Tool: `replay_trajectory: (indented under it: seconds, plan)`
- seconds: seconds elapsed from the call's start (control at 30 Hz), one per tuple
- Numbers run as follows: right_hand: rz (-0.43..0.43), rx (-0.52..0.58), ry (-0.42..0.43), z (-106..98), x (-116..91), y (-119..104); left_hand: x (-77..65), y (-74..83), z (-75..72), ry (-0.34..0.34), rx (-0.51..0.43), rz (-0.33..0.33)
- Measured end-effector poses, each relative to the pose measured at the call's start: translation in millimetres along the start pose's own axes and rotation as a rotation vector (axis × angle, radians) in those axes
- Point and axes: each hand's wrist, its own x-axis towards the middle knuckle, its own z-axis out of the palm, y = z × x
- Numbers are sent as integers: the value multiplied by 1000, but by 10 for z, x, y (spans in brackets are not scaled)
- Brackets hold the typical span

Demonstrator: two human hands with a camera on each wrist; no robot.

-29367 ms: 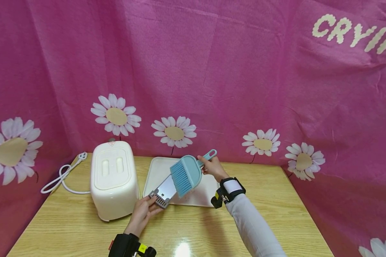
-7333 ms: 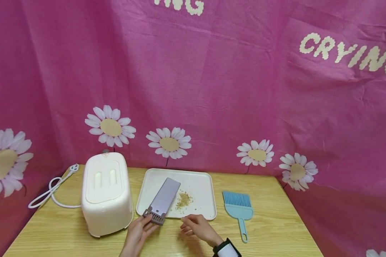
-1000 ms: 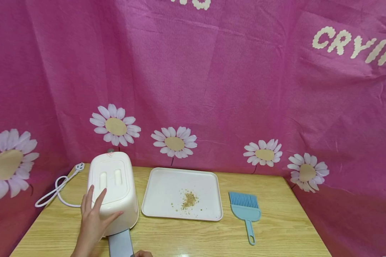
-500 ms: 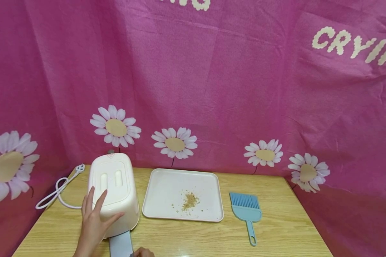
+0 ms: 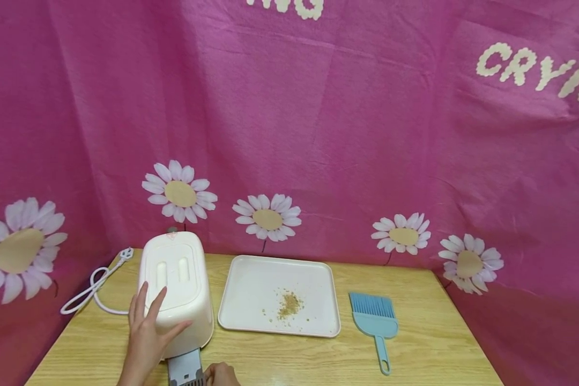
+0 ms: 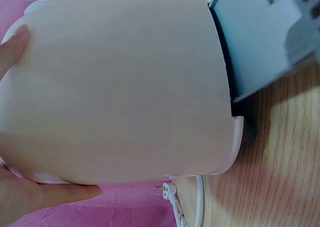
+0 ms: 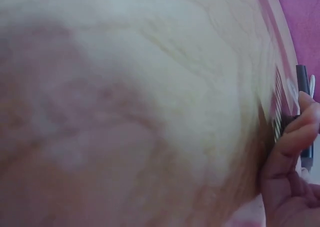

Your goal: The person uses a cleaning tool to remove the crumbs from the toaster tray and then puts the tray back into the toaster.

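Note:
A white toaster (image 5: 185, 327) with a cover on its top stands at the left of the table. My left hand (image 5: 146, 339) rests on its near end, fingers spread and fairly straight; the left wrist view shows the thumb and a finger on opposite sides of the body. A grey crumb tray (image 5: 185, 365) sticks out from the toaster's base, part of it inside the slot. My right hand (image 5: 221, 374) pinches the slotted outer end of the crumb tray, with fingers curled. In the right wrist view that hand (image 7: 292, 172) is at the right edge, and most of the picture is blurred.
A white serving tray (image 5: 234, 316) holds a small heap of brown crumbs (image 5: 289, 304). To its right lies a light-blue brush (image 5: 375, 324), handle toward me. The toaster's white cord (image 5: 94, 287) and plug lie at the left edge. A pink curtain (image 5: 347, 134) hangs behind the table.
The crumb tray, earlier in my left hand above the serving tray, has slid farther into the toaster in the last second, my right hand moving forward with it. The brush was put down on the table earlier.

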Motion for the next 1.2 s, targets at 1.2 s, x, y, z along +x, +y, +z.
replay_trajectory:
  seconds: [1.2]
  plan:
    - [-30,39,-26,-1604,41,-1672,-7,-24,12,19,43,23]
